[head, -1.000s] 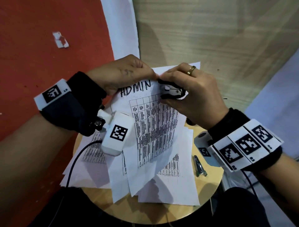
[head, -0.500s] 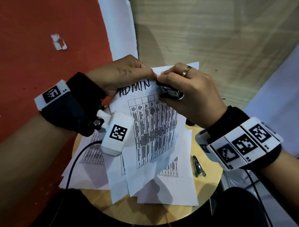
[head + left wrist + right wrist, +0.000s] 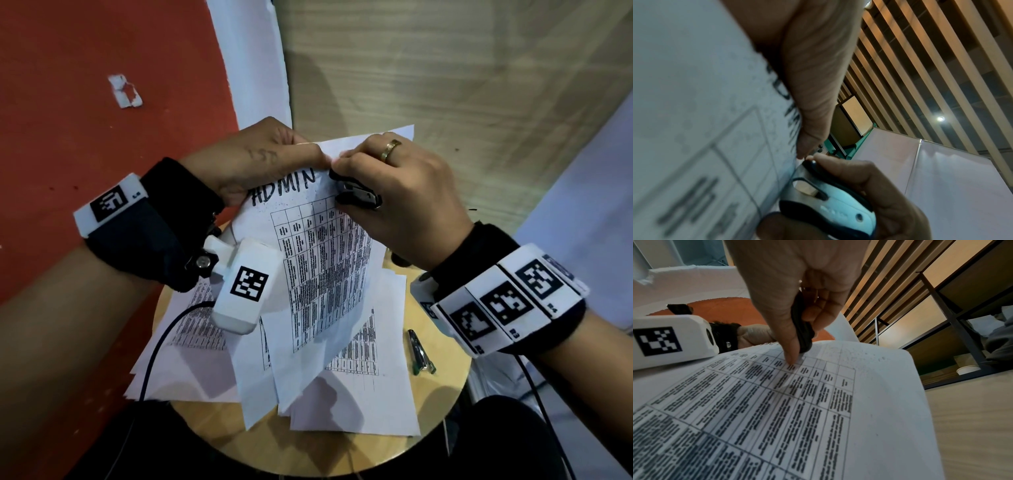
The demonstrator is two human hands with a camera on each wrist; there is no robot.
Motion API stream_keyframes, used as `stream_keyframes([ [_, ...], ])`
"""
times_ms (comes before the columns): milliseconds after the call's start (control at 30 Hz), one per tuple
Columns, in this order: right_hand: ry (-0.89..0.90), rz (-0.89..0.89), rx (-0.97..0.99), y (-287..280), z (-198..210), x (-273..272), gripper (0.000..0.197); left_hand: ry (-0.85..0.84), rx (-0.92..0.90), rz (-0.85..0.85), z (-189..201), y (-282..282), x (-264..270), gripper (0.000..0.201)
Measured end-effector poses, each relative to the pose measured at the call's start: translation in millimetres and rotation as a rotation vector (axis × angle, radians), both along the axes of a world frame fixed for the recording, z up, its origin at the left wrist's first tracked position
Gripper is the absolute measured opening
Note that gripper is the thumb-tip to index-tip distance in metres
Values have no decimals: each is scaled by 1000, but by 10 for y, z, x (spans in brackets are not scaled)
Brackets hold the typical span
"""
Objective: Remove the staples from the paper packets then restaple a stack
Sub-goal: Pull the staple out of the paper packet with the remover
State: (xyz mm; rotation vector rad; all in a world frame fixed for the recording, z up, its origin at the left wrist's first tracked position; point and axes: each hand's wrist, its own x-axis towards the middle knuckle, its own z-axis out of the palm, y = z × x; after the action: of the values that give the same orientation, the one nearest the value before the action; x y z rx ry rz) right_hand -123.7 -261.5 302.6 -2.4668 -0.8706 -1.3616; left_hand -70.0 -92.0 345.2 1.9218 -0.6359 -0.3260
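A stapled paper packet (image 3: 325, 267) headed "ADMIN" is tilted up off the round table. My left hand (image 3: 308, 150) pinches its top edge, thumb on the printed side (image 3: 813, 113). My right hand (image 3: 346, 168) grips a black staple remover (image 3: 356, 195) with metal jaws, pressed against the packet's top just right of the left thumb. In the left wrist view the remover (image 3: 838, 211) sits at the sheet's edge (image 3: 694, 113). In the right wrist view my thumb and the remover (image 3: 801, 327) touch the printed page (image 3: 797, 402). The staple itself is hidden.
Loose printed sheets (image 3: 370, 404) lie fanned over the small round wooden table (image 3: 442, 404). A slim metal tool (image 3: 420, 351) lies on the table's right side. Red floor with a white paper scrap (image 3: 125, 90) is at the left, a wood panel behind.
My right hand has slid the staple remover up and left, closer to the left thumb at the packet's top edge. The left hand keeps its pinch.
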Motion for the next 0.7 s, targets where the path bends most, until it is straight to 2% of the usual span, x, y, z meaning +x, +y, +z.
stream_keyframes([
  [100, -18, -4, 21, 0, -2, 11, 18, -15, 8, 10, -4, -1, 10, 36],
  [300, 58, 38, 130, -6, 8, 19, 23, -51, -11, -39, -10, 21, 4, 6],
  [433, 123, 75, 208, -31, 14, -6, 24, -83, -43, -73, -21, 36, -6, 19],
  [567, 158, 118, 278, -52, 21, -38, 28, -81, -87, -86, -4, 19, -49, 9],
  [700, 224, 165, 403, -60, 26, -67, 32, -58, -115, -111, -1, 34, -83, 12],
])
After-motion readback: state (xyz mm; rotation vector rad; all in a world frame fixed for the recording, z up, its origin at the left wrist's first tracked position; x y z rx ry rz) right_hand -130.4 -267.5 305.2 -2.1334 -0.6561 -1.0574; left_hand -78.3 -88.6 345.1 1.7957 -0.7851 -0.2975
